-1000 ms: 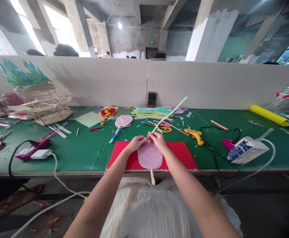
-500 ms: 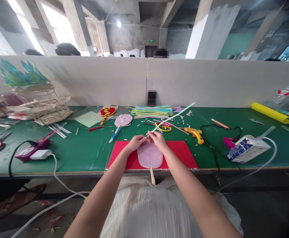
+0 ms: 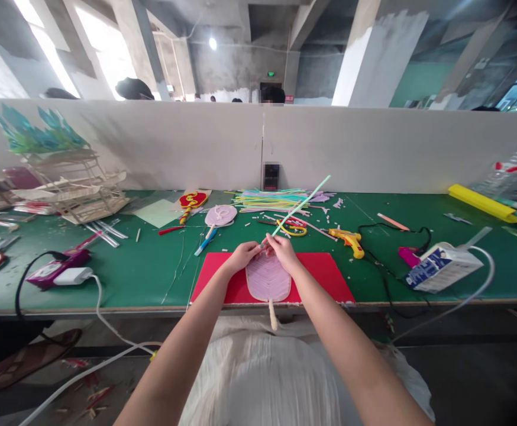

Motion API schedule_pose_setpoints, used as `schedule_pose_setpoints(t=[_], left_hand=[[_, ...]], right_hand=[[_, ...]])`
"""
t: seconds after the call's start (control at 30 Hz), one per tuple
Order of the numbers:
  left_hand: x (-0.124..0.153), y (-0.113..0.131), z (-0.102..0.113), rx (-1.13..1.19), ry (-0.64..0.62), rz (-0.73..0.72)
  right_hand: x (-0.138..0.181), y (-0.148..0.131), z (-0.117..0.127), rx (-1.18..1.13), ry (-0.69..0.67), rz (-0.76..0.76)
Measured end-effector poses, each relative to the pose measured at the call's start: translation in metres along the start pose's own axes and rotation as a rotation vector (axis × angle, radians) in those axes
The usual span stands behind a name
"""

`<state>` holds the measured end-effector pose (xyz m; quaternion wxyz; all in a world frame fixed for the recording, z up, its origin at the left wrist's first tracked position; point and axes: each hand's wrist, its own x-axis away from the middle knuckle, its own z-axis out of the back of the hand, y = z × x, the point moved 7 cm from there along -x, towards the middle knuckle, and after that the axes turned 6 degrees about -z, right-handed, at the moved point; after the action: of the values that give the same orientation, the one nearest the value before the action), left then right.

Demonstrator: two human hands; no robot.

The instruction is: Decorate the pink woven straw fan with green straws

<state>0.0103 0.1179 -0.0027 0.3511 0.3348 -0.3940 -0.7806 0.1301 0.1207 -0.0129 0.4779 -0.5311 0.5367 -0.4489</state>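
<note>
A pale green pipe cleaner (image 3: pixel 301 205) slants up and to the right from my fingertips. My right hand (image 3: pixel 280 248) pinches it near its lower end. Close against it, my left hand (image 3: pixel 246 255) has its fingertips closed around that same lower end, which is mostly covered. Beneath both hands lies a lilac hand fan (image 3: pixel 268 281) with ribbed rows and a pale edge. Its cream handle (image 3: pixel 273 316) sticks out over the table's front edge. The fan rests on a red board (image 3: pixel 325 275), its top partly hidden by my hands.
Behind my hands lie a pile of coloured pipe cleaners (image 3: pixel 270 199), yellow-handled scissors (image 3: pixel 294 229), a lilac round piece (image 3: pixel 221 215) and a red-and-yellow fan (image 3: pixel 191 202). A yellow glue gun (image 3: pixel 348 240) and a carton (image 3: pixel 445 266) are on the right, a purple power strip (image 3: pixel 61 267) left.
The pipe cleaner has swung to a steeper angle, its free tip moving left and slightly up. Both hands stay close together over the fan's top.
</note>
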Motion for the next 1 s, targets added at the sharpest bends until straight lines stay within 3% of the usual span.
schedule_pose_setpoints(t=[0.73, 1.0], left_hand=[[-0.0005, -0.0009, -0.0016, -0.006, -0.013, -0.002], [0.0005, 0.0032, 0.0075, -0.205, 0.154, -0.095]], right_hand=[[-0.0018, 0.0028, 0.0001, -0.021, -0.009, -0.013], [-0.0026, 0.0040, -0.0017, 0.035, -0.047, 0.021]])
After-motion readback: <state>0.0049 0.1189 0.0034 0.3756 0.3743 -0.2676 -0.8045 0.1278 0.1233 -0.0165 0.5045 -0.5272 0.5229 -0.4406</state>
